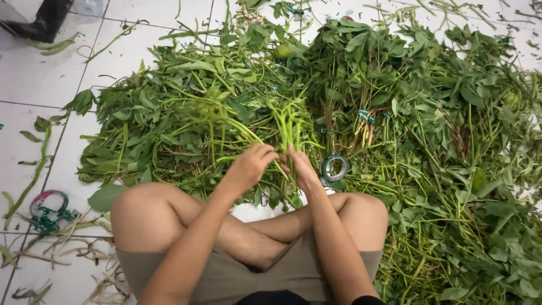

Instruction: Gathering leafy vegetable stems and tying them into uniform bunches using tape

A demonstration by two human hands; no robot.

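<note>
I sit cross-legged on a white tiled floor before a big heap of leafy green stems (186, 107). My left hand (248, 165) and my right hand (300, 169) are close together, both closed around a small bunch of green stems (289, 127) that stands up between them. A roll of green tape (334, 168) lies just right of my right hand, touching the greens. Tied bundles with green tape bands (364, 116) lie behind it.
More loose greens (468, 186) spread across the right side of the floor. Another roll of tape with loose strips (48, 209) lies at the left near my knee. Stray stems and leaves (39, 164) litter the tiles. A dark object (42, 20) sits top left.
</note>
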